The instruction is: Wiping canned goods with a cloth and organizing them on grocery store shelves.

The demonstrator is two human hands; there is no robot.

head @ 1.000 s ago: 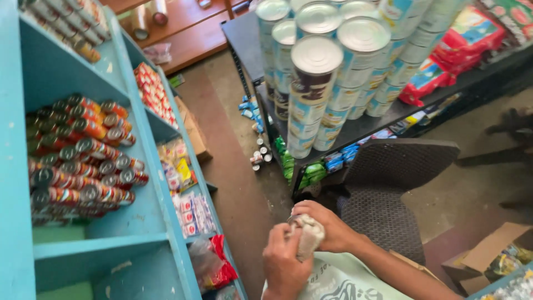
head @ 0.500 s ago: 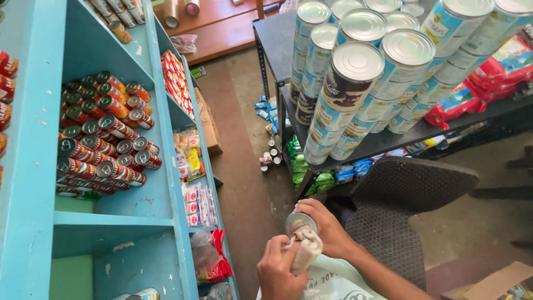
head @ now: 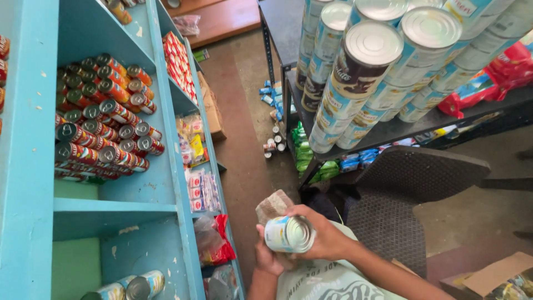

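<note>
My right hand [head: 328, 240] grips a small white and light-blue tin can [head: 288, 234], held on its side with its metal end facing the camera. My left hand [head: 268, 259] is just below and left of the can and holds a grey-brown cloth [head: 273, 206] against the can's far side. Both hands are over a white printed sack [head: 322, 280] in my lap, next to the blue shelf unit [head: 166, 194].
Red cans [head: 105, 128] are stacked on the blue shelf, and two pale cans [head: 133, 286] lie on a lower one. Tall tins [head: 377, 61] are piled on a black rack on the right. A dark chair [head: 411, 183] and a cardboard box [head: 494, 278] are nearby.
The can has been turned from upright onto its side, and the cloth has moved from its front to its far side. My view has swung slightly left.
</note>
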